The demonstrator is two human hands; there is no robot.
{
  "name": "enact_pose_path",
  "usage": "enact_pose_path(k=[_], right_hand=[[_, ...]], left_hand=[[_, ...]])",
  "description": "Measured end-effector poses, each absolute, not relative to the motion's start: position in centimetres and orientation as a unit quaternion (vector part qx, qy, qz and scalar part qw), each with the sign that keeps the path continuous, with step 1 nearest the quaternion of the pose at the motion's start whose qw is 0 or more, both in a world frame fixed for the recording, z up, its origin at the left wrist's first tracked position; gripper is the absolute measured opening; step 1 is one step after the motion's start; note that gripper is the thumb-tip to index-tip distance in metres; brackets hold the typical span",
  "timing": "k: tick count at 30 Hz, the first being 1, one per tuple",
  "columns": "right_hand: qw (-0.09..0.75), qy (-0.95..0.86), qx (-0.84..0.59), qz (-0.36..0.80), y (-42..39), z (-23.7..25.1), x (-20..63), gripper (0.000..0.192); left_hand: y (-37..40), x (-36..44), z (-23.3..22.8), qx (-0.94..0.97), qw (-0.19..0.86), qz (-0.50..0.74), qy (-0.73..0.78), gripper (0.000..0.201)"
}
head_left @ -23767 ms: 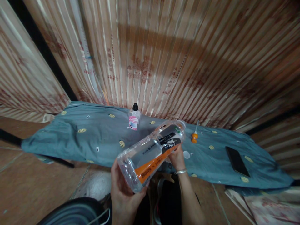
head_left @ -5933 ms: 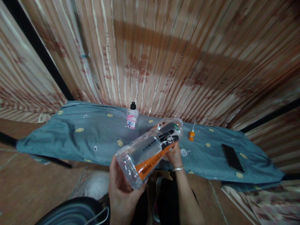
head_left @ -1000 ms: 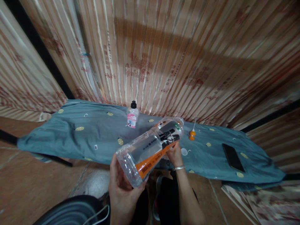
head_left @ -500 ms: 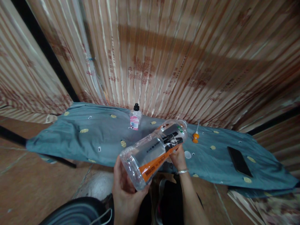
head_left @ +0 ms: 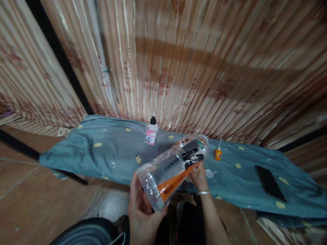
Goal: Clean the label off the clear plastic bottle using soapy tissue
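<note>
- Cupping the base of the clear plastic bottle [head_left: 173,168], the left hand [head_left: 143,211] is wrapping its fingers around the bottom end, which is pointing toward the camera.
- Under the bottle's upper part, the right hand [head_left: 198,175] is closing on it from below — a thin bracelet [head_left: 204,192] is sitting on that wrist.
- Held off the surface, the bottle is lying tilted, its neck aiming away and to the right, an orange and black label [head_left: 178,170] running along its side.
- Beneath it a grey-blue cloth [head_left: 107,156] is spreading over a low surface.
- On that cloth a small bottle with a black cap [head_left: 151,131] is standing upright near the curtain [head_left: 178,68], well apart from the hands.
- Just right of the big bottle's neck an orange nozzle piece [head_left: 218,153] and a white cap [head_left: 209,173] are lying — farther right, a dark phone [head_left: 270,183] is lying flat.
</note>
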State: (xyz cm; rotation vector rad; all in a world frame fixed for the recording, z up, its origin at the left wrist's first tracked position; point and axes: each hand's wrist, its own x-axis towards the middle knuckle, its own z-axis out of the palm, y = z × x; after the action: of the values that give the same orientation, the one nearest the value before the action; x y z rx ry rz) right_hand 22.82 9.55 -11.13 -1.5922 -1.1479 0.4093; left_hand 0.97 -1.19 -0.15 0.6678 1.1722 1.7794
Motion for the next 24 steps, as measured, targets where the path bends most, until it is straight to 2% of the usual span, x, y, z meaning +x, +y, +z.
enact_pose_path(k=[11,20,24], right_hand=[[0.556,-0.494,-0.645,0.175,9.72,-10.95,22.46,0.056],[0.551,-0.495,-0.647,0.182,9.80,-10.63,22.37,0.064],[0.541,-0.489,-0.659,0.183,9.74,-10.38,22.27,0.058]], left_hand=[[-1.16,0.44,-0.51,0.295,0.415,0.702,0.498,0.098],[-1.06,0.45,-0.46,0.292,0.409,0.705,0.500,0.092],[-1.00,0.37,-0.51,0.288,0.407,0.707,0.502,0.092]])
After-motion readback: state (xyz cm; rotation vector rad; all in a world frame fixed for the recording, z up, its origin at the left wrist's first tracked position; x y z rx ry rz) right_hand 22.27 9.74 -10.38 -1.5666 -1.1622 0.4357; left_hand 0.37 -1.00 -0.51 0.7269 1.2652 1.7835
